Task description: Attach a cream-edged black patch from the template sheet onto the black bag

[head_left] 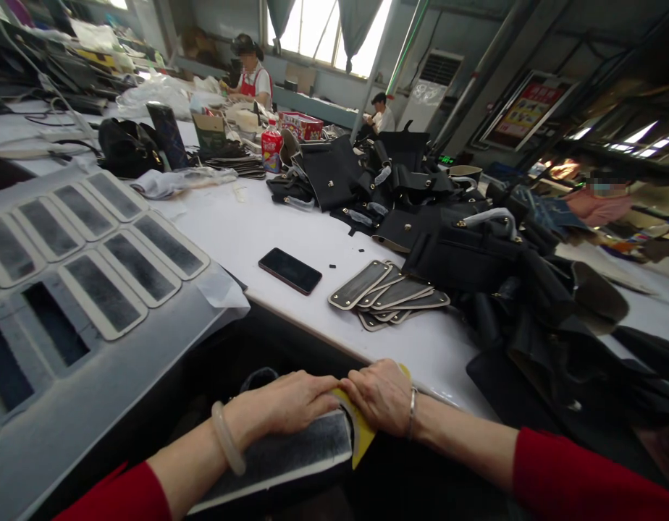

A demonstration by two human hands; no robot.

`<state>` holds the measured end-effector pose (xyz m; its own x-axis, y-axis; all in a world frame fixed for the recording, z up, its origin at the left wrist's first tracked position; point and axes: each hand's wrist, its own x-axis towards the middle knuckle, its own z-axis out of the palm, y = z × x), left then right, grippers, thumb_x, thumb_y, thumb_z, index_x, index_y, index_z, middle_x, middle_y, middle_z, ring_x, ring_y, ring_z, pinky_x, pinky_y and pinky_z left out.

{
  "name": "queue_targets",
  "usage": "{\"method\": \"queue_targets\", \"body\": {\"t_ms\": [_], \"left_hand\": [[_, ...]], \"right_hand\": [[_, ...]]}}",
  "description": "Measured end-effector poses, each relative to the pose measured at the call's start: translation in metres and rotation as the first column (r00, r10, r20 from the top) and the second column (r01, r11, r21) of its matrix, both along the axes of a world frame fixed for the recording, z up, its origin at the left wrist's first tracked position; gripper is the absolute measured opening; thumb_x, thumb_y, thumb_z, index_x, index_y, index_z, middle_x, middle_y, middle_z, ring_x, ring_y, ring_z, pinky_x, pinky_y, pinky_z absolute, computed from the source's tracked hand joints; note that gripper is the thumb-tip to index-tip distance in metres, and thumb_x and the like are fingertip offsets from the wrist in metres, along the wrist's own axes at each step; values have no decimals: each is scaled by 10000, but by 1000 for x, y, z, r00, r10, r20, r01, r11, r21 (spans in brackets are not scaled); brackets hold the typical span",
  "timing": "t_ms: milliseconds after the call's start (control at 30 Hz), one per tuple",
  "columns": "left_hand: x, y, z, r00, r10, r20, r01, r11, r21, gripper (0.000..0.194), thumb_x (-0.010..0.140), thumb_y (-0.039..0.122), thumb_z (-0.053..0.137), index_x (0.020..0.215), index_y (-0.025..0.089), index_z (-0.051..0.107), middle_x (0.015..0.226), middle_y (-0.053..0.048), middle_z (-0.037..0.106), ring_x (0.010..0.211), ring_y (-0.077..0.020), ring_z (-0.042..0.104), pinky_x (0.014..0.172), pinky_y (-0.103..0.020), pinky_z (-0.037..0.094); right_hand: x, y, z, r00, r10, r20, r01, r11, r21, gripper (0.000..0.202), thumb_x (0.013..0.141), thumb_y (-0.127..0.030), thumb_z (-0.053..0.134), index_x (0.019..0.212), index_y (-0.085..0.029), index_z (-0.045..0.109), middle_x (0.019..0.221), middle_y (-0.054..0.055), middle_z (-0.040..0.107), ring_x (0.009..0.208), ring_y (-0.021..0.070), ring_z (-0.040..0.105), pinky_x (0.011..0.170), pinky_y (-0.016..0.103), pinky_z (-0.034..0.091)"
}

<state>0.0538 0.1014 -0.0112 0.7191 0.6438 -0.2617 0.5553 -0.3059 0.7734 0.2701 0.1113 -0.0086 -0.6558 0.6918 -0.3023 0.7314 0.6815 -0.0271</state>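
In front of my body lies a dark panel with a pale border [291, 452], on something black whose shape I cannot make out. Across its upper edge my left hand [285, 401] is closed, the fingertips pressed at the panel's end corner; its underside is hidden. My right hand [381, 396] grips a thin, curved yellow piece [360, 430] that stands against the same end of the panel. Both hands' fingertips almost meet there. Beyond them, on the white table [231, 231], lies a fanned pile of dark, pale-edged panels with small metal studs [389, 289].
At left, several pale-bordered dark panels [103, 295] lie in rows on a grey sheet [166, 354]. A phone [289, 270] lies near the table edge. Black bags [454, 239] are heaped at right. A red bottle [271, 147] stands farther back. Other people [253, 79] sit beyond.
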Motion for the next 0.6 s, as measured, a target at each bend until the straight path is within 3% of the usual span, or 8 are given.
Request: {"method": "queue_targets", "body": {"t_ms": [367,533,600], "left_hand": [[0,-3,-3,999,-14,-52,15,1000,5,432,967,486,342,1080,219,663,1042,-118,715,970,-332,669,838,-418,502],[-5,6,3,997,-72,36,76,989,-124,440,981,451,333,1177,255,674,1236,-42,677,1132,-237,615,996,-337,446],[-4,11,1,997,-51,52,59,984,-169,467,973,452,332,1168,227,692,1245,-57,674,1144,-242,606,1013,-349,434]], "right_hand": [[-11,-35,-5,978,-206,41,203,978,52,490,1061,-342,198,847,-218,620,761,50,716,676,269,689,552,374,145],[-16,-50,-4,964,-263,45,260,963,76,550,1068,-355,140,835,-228,622,735,62,709,685,296,689,560,370,172],[-16,-55,-4,960,-278,43,274,959,69,557,1066,-353,127,833,-229,618,728,64,704,684,306,687,561,368,179]]}}
